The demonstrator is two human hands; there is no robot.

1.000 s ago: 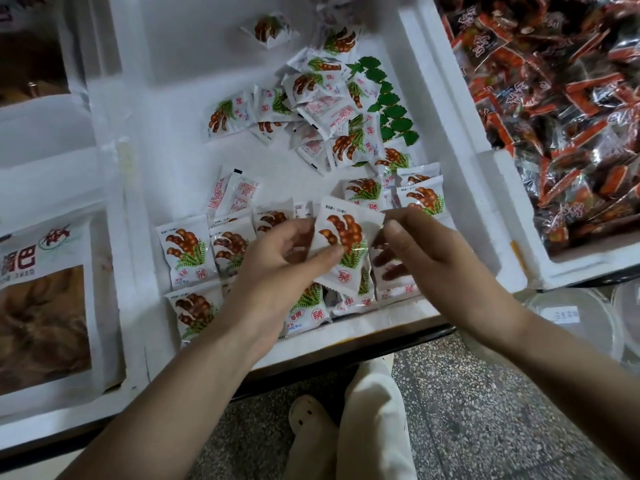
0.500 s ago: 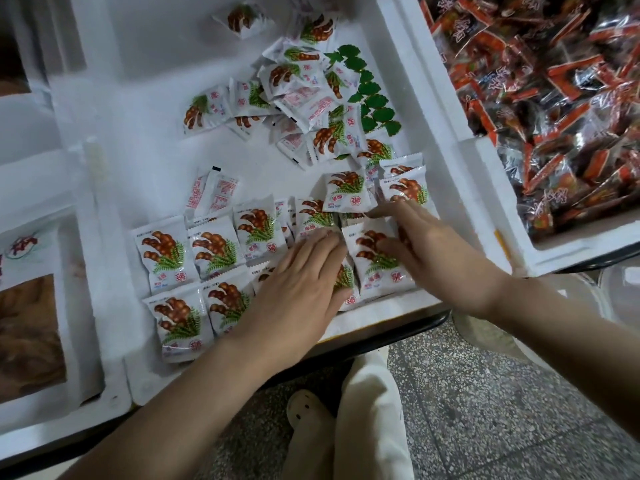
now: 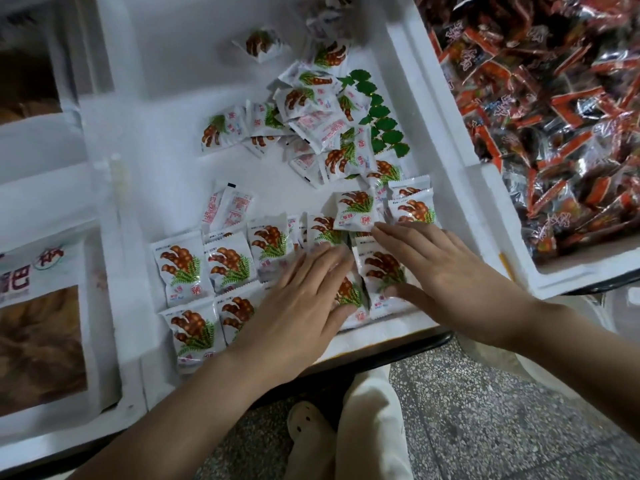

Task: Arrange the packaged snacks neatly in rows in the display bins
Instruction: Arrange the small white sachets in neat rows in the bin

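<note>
Small white snack packets printed with brown pods and green leaves lie in a white foam bin (image 3: pixel 114 209). Near the bin's front edge several packets form two rows (image 3: pixel 211 271). A loose heap of the same packets (image 3: pixel 311 126) sits further back. My left hand (image 3: pixel 298 306) lies flat with straight fingers on packets in the middle of the rows. My right hand (image 3: pixel 440 271) rests flat beside it, fingers spread over a packet (image 3: pixel 381 268) at the rows' right end. Neither hand holds anything.
A second foam bin (image 3: pixel 491 216) to the right is full of red and clear wrapped snacks (image 3: pixel 554 116). To the left lies a large bag of brown snacks (image 3: pixel 38 323). Green leaf-shaped plastic trim (image 3: pixel 381 119) lies by the heap. Speckled floor and my shoe (image 3: pixel 304 427) show below.
A second ago both hands pinched one packet above the rows. They laid it down at the right end and now press flat on the packets.
</note>
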